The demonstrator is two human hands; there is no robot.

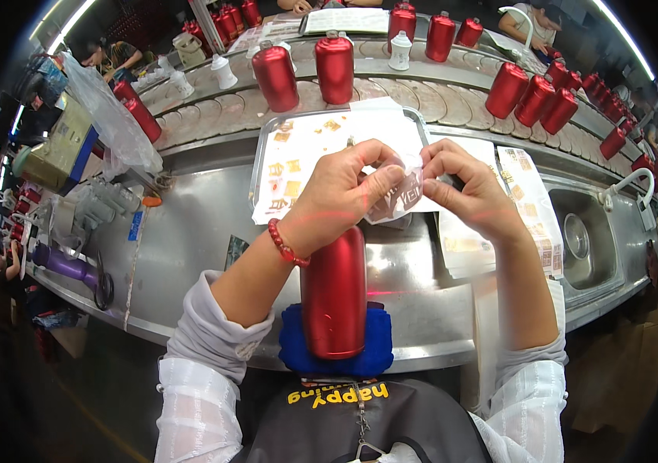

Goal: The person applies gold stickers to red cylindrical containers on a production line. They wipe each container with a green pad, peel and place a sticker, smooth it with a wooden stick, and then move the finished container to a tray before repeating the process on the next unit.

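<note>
Both hands are raised over the near edge of a metal tray (pixel 256 189), pinching a small translucent decal film (pixel 400 202) with dark printing. My left hand (pixel 348 189), with a red bead bracelet at the wrist, grips its left side between thumb and fingers. On the other side, my right hand (pixel 468 189) pinches its upper right edge. Below my left hand a glossy red bottle (pixel 334 305) lies on a folded blue cloth (pixel 377 339), its far end hidden by that hand. Gold-printed decals (pixel 290 166) lie on white paper in the tray.
Beyond the tray runs a slatted conveyor (pixel 221 116) carrying red bottles (pixel 334 69) and white bottles (pixel 399 52). More decal sheets (pixel 533 201) lie at right, beside a sink (pixel 576 231) with a white tap (pixel 637 181). A plastic bag (pixel 109 116) hangs at left. Other people sit across the conveyor.
</note>
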